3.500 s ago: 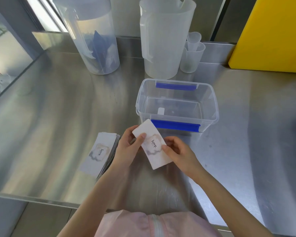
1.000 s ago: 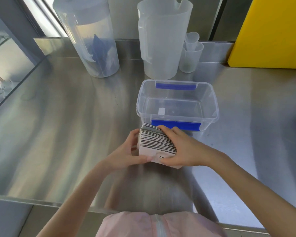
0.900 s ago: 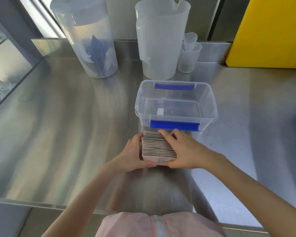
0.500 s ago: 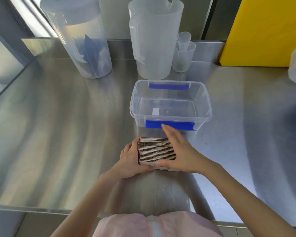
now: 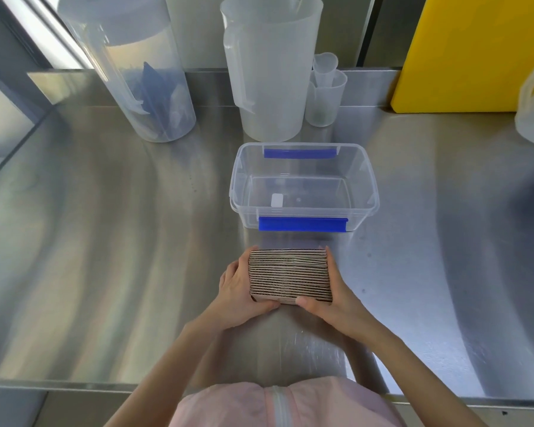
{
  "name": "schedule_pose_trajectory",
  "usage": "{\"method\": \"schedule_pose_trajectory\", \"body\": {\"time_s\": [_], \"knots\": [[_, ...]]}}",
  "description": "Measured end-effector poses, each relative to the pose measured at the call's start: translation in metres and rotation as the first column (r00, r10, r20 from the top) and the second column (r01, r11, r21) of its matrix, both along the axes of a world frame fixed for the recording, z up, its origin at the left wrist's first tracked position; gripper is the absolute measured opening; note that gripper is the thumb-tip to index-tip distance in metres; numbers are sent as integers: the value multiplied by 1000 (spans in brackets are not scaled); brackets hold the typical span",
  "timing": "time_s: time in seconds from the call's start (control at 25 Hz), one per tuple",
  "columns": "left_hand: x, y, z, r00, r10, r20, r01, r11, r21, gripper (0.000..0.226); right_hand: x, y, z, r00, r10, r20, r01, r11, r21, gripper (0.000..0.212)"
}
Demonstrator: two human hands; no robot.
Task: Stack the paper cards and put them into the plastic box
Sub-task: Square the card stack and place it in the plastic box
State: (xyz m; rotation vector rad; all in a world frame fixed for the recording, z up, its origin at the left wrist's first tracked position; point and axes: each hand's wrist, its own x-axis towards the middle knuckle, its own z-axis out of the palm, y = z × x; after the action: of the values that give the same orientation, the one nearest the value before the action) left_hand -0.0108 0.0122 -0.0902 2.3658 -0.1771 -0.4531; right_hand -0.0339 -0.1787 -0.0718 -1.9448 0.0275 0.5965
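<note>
Cards (image 5: pixel 290 275) stand on edge as one squared stack near the worktop's (image 5: pixel 105 241) front edge, pressed between my left hand (image 5: pixel 239 295) and right hand (image 5: pixel 333 298). Stacking looks done. The box (image 5: pixel 304 186) just behind is empty; moving them in is left.

Counter (image 5: pixel 105 241): brushed steel, glossy, streaky reflections. Box (image 5: pixel 304 188): clear smooth plastic w/ 2 blue plastic clips. Card stack (image 5: pixel 290 274): matt paper. Jugs at rear edge: frosted plastic.
</note>
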Motion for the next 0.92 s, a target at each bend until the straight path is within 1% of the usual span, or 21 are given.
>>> {"method": "schedule_pose_trajectory", "body": {"time_s": [0.08,0.12,0.24,0.32,0.48,0.64,0.72,0.8,0.88,0.92], "knots": [[1,1,-2,1000,3,-9,-3,1000,-6,112,-2,-8,-5,997,75,28,-72,993,-93,111],[1,2,-3,1000,7,-18,-7,1000,-11,112,-3,-10,-7,994,95,56,-87,987,-135,112],[0,3,-1,1000,-6,-16,6,999,-37,109,-2,-6,-11,988,51,147,-28,987,-159,102],[1,4,2,1000,-17,12,18,998,-52,105,1,-4,-11,983,17,185,11,988,-153,101],[3,5,2,999,-36,6,36,999,-19,109,3,-6,-18,966,65,251,-2,970,-244,99],[2,5,1,1000,-19,4,19,999,-30,108,6,-6,-15,953,41,300,30,973,-229,81],[4,5,3,999,-25,-19,25,999,-25,109,9,-7,-14,957,35,289,34,972,-231,77],[6,6,5,998,-42,-46,40,999,-36,109,10,-8,-10,970,29,241,22,979,-205,77],[9,8,10,992,-45,-115,31,992,-123,100,10,-11,-4,989,2,145,18,990,-138,79],[9,8,16,986,-39,-163,5,979,-202,93,10,-13,-1,995,-19,97,28,995,-94,79]]}}
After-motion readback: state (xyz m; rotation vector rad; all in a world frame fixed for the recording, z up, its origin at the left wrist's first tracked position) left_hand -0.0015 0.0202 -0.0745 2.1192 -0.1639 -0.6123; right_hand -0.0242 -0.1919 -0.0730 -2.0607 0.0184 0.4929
